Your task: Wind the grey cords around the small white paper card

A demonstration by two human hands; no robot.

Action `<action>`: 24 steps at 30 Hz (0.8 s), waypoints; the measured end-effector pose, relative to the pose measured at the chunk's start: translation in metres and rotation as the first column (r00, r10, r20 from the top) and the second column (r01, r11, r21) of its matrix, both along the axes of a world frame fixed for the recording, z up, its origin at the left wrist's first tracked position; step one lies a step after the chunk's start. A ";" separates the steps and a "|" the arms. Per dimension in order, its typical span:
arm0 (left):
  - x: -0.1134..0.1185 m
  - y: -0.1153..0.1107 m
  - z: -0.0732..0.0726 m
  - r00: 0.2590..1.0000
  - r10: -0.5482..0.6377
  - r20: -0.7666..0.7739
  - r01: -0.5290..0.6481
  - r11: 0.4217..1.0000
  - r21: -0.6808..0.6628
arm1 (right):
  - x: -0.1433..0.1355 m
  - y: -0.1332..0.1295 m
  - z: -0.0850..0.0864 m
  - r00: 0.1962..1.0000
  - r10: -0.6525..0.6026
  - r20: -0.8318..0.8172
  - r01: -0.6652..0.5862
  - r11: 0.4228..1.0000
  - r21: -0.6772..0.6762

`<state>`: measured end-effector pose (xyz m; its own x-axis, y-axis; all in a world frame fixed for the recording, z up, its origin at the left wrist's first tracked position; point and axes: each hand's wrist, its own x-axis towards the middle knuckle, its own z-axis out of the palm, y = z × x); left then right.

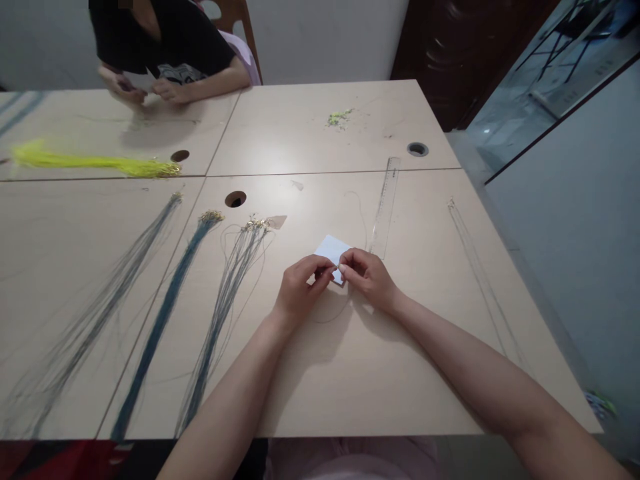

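Over a small white square of paper (330, 248), my left hand (304, 283) and my right hand (369, 275) meet with their fingertips almost touching. Both are closed in a pinch on a thin grey cord (334, 320), which curves out below the hands. Another thin stretch of cord arcs up above my right hand. What exactly sits between the fingertips is too small to make out. A clear plastic ruler (386, 203) lies just beyond my right hand. To the left is a bundle of grey cords (223, 310) with gold-coloured metal ends.
Further left lie a dark blue cord bundle (167, 323), a grey bundle (117, 283) and a yellow bundle (100, 162). A few cords (475, 257) lie at the right. Green scraps (340, 119) are at the back. Across the table sits a person (170, 50), hands together.
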<state>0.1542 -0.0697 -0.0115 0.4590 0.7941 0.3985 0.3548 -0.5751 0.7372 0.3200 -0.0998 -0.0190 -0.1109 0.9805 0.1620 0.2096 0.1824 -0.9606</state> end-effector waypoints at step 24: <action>0.003 -0.002 -0.006 1.000 0.002 -0.019 -0.002 1.000 -0.018 | 0.001 0.000 -0.001 0.999 0.035 -0.025 -0.035 0.999 -0.012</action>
